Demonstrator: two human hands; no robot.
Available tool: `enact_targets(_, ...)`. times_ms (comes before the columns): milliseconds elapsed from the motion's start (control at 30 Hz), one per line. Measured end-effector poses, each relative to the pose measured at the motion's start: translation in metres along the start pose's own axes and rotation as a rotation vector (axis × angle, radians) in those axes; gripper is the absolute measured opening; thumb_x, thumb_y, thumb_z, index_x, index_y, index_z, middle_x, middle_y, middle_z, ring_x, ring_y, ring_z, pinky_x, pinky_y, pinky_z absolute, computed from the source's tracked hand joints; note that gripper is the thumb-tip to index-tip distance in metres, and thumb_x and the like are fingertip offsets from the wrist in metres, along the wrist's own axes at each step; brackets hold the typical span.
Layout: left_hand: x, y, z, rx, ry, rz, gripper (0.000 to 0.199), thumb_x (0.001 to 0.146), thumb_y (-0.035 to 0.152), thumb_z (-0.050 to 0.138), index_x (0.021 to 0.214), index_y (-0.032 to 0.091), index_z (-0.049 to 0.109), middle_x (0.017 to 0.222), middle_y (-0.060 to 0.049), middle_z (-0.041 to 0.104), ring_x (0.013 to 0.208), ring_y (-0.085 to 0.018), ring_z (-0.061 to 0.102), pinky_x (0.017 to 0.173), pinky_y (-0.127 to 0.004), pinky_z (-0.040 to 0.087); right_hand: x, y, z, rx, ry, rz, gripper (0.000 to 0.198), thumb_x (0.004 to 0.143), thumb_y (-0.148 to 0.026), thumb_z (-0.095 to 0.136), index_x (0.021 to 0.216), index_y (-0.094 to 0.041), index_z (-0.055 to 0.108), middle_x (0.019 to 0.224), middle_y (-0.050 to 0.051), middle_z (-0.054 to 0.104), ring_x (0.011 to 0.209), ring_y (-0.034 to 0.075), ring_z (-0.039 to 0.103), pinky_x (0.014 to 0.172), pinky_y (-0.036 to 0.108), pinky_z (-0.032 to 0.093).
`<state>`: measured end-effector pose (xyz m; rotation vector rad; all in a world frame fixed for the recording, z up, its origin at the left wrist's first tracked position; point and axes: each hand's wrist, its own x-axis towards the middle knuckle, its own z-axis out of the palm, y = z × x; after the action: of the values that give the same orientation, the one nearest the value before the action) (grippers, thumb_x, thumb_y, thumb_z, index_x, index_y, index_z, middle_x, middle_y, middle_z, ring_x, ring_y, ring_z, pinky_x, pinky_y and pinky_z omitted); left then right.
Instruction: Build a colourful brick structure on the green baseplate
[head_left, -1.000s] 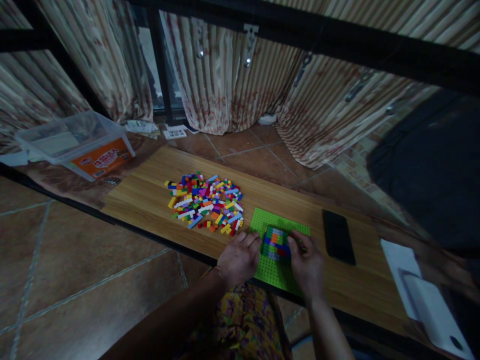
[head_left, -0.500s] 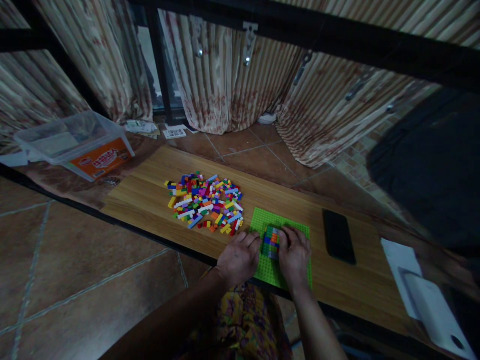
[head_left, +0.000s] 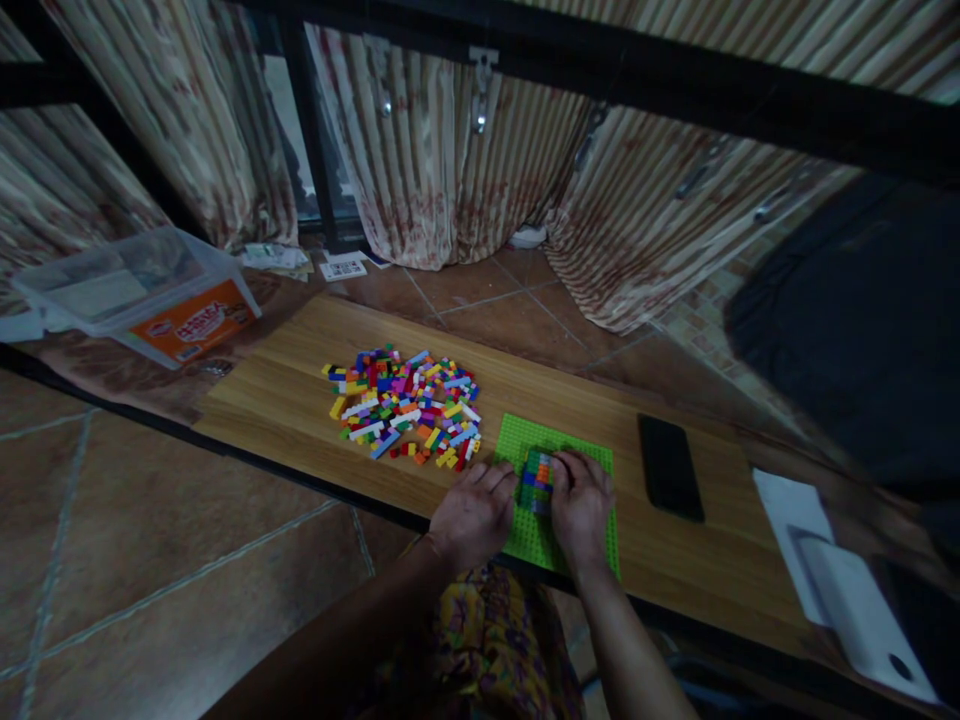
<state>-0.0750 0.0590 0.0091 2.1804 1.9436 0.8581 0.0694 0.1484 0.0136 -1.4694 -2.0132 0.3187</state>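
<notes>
A green studded baseplate lies on the wooden board. On it sits a small block of toy bricks in green, orange, blue and grey. My right hand is closed at the block's right side, thumb and fingers bent against the bricks; any single brick under them is hidden. My left hand lies over the plate's left edge, its fingers curled down onto it, the tips hard to make out. To the left is a loose pile of colourful toy bricks.
A black phone lies right of the baseplate. Beyond it are a white paper and a white device. At the far left stands a clear plastic box with an orange label. Striped curtains hang behind the wooden board.
The whole view has shifted slightly, so everything appears a little further left. Both hands keep nearly the same places at the baseplate and the brick block.
</notes>
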Motion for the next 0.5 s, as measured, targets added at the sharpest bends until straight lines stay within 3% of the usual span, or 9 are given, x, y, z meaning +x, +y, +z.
enact_targets(300, 0.000, 0.000, 0.000, -0.023, 0.009, -0.015, 0.030, 0.092, 0.020, 0.045, 0.118, 0.015, 0.059, 0.125, -0.010, 0.061, 0.109, -0.023, 0.056, 0.099, -0.042, 0.046, 0.000, -0.001, 0.006, 0.003, 0.013, 0.013, 0.039, 0.093, -0.043, 0.040, 0.098, -0.019, 0.070, 0.108, 0.012, 0.066, 0.107, 0.027, 0.052, 0.096, 0.048, 0.035)
enact_targets(500, 0.004, -0.001, -0.004, -0.092, 0.024, -0.063, 0.028, 0.090, 0.019, 0.050, 0.115, 0.017, 0.060, 0.121, -0.007, 0.063, 0.111, -0.021, 0.056, 0.102, -0.040, 0.045, -0.002, 0.012, 0.004, 0.296, 0.092, 0.079, 0.045, 0.096, -0.043, 0.031, 0.103, -0.017, 0.066, 0.105, 0.011, 0.067, 0.102, 0.022, 0.058, 0.095, 0.041, 0.041)
